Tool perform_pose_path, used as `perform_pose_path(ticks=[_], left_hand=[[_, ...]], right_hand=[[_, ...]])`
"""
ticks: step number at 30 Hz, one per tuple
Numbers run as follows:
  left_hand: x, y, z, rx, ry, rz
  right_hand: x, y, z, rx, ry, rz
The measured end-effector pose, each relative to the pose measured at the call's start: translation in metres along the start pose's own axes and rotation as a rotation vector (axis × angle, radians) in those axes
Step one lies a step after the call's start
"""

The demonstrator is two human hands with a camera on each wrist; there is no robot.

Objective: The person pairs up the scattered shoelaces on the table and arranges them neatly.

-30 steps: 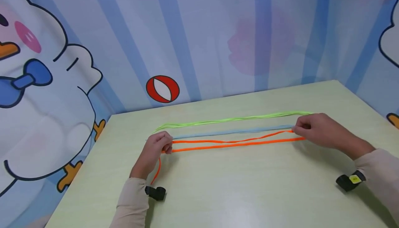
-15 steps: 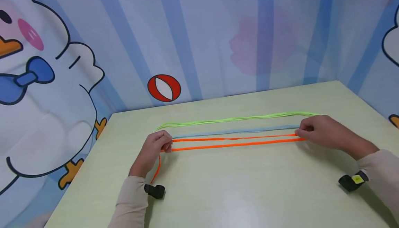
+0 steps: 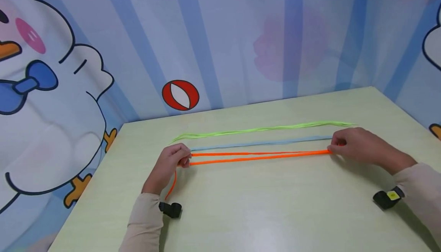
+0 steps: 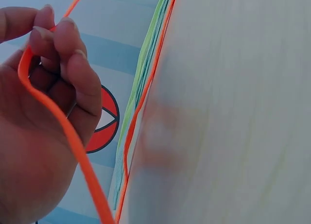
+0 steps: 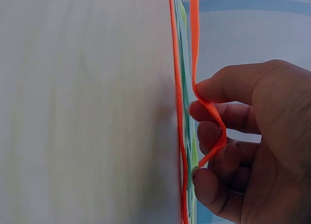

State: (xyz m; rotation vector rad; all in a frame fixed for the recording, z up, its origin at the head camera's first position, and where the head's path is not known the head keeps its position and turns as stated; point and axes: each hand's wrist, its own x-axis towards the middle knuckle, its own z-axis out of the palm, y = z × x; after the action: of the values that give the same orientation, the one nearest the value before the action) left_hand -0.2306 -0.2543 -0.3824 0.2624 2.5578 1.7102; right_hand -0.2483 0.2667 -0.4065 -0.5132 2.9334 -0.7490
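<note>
My left hand (image 3: 169,164) pinches a flat orange cord (image 4: 74,142) between its fingers, and a short tail of it hangs toward the wrist. The far end of that same cord is between the fingers and thumb of my right hand (image 3: 358,144), so the cord stretches between both hands just above the tabletop. A second orange cord (image 5: 178,93) lies along the table beneath. In the head view the two orange lines converge near the right fingertips. Behind them lie a light blue cord (image 3: 255,143) and a lime green cord bundle (image 3: 262,130), roughly parallel.
The pale wooden tabletop (image 3: 262,202) reaches back to a blue striped backdrop (image 3: 227,45) with cartoon prints. A black wrist camera (image 3: 172,210) is on the left wrist and another wrist camera (image 3: 386,199) on the right.
The right hand has shifted slightly to the right and its fingertips have lowered. The held orange cord, wavy before, is now straight and meets the other orange cord at its right end.
</note>
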Motion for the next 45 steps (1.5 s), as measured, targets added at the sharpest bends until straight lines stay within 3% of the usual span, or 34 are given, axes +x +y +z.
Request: perform_pose_path(ticks=[15, 27, 33, 40, 45], left_hand=[[-0.003, -0.001, -0.010, 0.044, 0.029, -0.063], [-0.002, -0.009, -0.021, 0.011, 0.164, -0.140], [-0.001, -0.012, -0.023, 0.044, 0.133, -0.166], [-0.004, -0.017, -0.025, 0.185, 0.062, -0.236], [-0.004, -0.014, -0.025, 0.261, 0.055, -0.235]], right_hand=[[0.000, 0.004, 0.002, -0.004, -0.029, -0.024], [0.001, 0.005, -0.001, -0.040, -0.031, 0.000], [0.001, 0.006, -0.002, -0.044, -0.044, 0.001], [0.000, 0.006, 0.000, -0.041, -0.042, 0.004], [0.001, 0.008, -0.003, -0.039, -0.038, -0.006]])
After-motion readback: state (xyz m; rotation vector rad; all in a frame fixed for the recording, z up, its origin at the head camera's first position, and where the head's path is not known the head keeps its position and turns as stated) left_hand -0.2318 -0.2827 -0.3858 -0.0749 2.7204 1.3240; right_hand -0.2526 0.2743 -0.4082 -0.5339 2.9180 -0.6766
